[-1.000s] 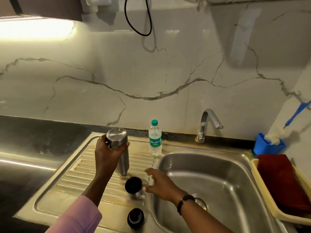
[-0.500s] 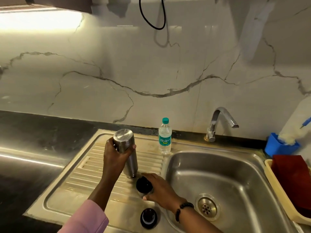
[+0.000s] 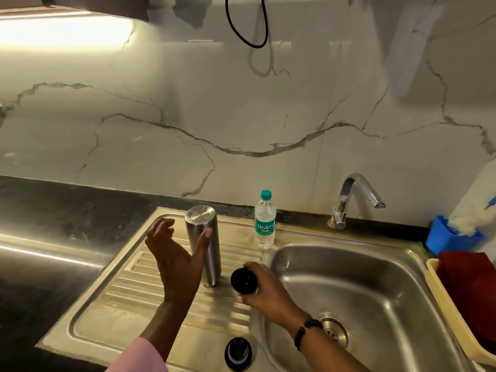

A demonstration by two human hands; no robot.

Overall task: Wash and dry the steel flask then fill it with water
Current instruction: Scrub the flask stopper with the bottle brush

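The steel flask (image 3: 205, 242) stands upside down on the ribbed drainboard (image 3: 128, 299), its flat base facing up. My left hand (image 3: 174, 253) hovers just left of it, fingers spread, only the thumb near the flask's side. My right hand (image 3: 264, 289) grips a black cap (image 3: 243, 280) right of the flask's foot, lifted slightly off the drainboard. A second black lid (image 3: 238, 353) lies at the drainboard's front edge. A plastic water bottle (image 3: 265, 220) with a green cap stands behind, by the basin's corner.
The steel sink basin (image 3: 375, 291) with its drain lies to the right, the tap (image 3: 354, 200) behind it. A blue holder with a brush (image 3: 451, 237) and a yellow tub holding a red cloth (image 3: 472, 288) sit at far right. Dark countertop (image 3: 53, 237) spreads left.
My left hand has let go of the flask and opened beside it. My right hand has closed round the black cap and raised it a little.
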